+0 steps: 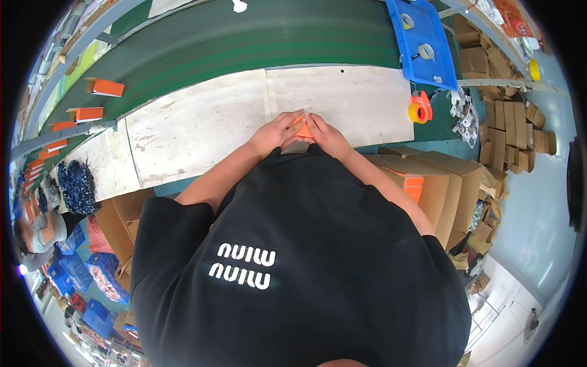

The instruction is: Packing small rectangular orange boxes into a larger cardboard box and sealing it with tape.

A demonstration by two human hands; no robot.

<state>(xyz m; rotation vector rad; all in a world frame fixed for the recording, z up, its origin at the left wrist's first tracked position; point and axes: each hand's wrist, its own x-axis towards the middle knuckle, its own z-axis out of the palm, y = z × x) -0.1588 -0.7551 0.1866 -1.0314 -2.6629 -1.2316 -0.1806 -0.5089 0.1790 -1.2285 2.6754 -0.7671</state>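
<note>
My left hand point(276, 133) and my right hand point(328, 135) meet at the near edge of the pale worktop point(202, 116), close to my chest. Between them is a small orange box point(304, 130), mostly covered by my fingers. The fingers of both hands are closed around it from either side, with the fingertips almost touching at its far end. My shirt hides the box's near side, so I cannot tell whether its flap is folded in.
A green conveyor belt point(244, 43) runs beyond the worktop, with several orange boxes point(109, 87) at left. Rightward are a blue tray point(422, 37) holding tape rolls, an orange tape dispenser point(420, 108) and small white parts point(465, 119). An open carton point(437, 183) stands by my right arm.
</note>
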